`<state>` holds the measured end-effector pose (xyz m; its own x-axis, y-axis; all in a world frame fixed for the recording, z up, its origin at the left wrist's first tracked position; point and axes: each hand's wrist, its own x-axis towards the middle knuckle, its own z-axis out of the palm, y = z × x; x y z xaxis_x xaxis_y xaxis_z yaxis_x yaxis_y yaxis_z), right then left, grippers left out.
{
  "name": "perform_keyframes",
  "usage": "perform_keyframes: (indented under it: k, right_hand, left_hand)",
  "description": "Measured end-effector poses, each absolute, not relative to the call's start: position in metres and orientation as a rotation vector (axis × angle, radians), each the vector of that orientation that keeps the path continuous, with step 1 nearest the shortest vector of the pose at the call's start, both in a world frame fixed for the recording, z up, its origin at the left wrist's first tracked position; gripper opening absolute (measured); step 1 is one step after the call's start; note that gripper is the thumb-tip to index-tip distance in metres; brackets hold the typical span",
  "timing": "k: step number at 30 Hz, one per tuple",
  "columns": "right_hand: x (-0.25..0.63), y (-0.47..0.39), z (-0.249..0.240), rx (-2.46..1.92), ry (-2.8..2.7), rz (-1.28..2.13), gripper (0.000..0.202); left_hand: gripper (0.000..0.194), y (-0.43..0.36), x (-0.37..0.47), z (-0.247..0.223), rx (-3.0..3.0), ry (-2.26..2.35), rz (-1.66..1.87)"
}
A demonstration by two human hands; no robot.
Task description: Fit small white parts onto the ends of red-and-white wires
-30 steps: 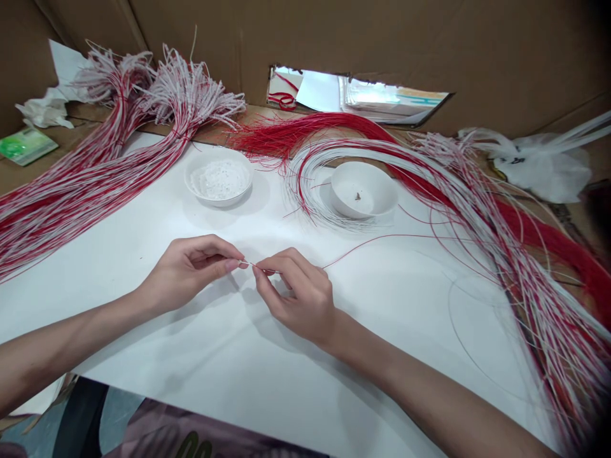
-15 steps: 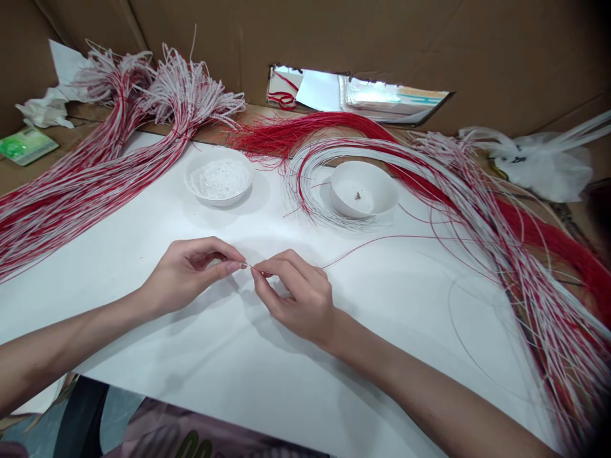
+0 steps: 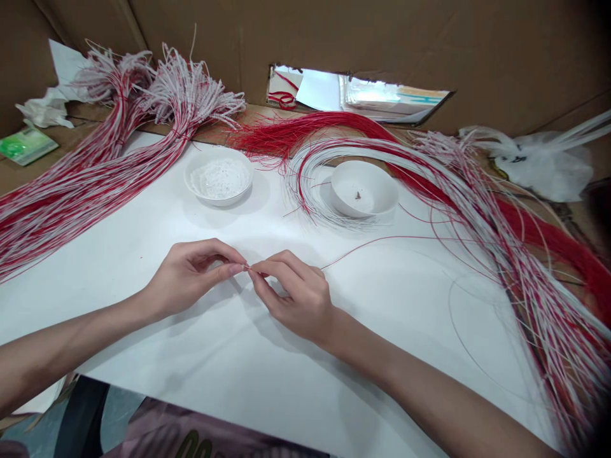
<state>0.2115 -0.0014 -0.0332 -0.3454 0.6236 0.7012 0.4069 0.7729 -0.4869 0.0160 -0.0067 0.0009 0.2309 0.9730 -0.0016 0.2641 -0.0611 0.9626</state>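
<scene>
Above the white tabletop, my right hand [image 3: 298, 296] pinches a thin red wire [image 3: 367, 240], which trails off behind it to the right. My left hand [image 3: 191, 277] is closed in a pinch at the wire's end. Whatever sits between its fingertips is too small to name. The fingertips of both hands almost meet. Beyond my left hand stands a white bowl [image 3: 191, 187] of small, whitish, clear-looking pieces. A second white bowl [image 3: 377, 197], with a small brown bit inside, is past my right hand.
Bundles of red and white wires [image 3: 138, 165] lie at left, tied near their pale ends. More white and red wires [image 3: 458, 184] curve along the right side. A cardboard wall [image 3: 238, 38] with a cut-out slot closes the back. A plastic bag [image 3: 548, 165] lies back right.
My right fingertips have come slightly left, closing the small gap to my left fingertips. Less of the wire shows between them. Bowls and bundles are unchanged.
</scene>
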Motion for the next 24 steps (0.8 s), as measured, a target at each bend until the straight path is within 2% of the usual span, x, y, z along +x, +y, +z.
perform_keyframes:
  k: [12, 24]
  right_hand:
    - [0.2122, -0.0008, -0.0343, -0.76, -1.999, 0.279, 0.009]
    - [0.2117, -0.0022, -0.0325, -0.772, -1.989, 0.251, 0.008]
  left_hand:
    - [0.003, -0.0088, 0.0154, -0.0038, 1.617, 1.152, 0.972]
    - [0.008, -0.0088, 0.0124, -0.0082, 1.688, 1.103, 0.988]
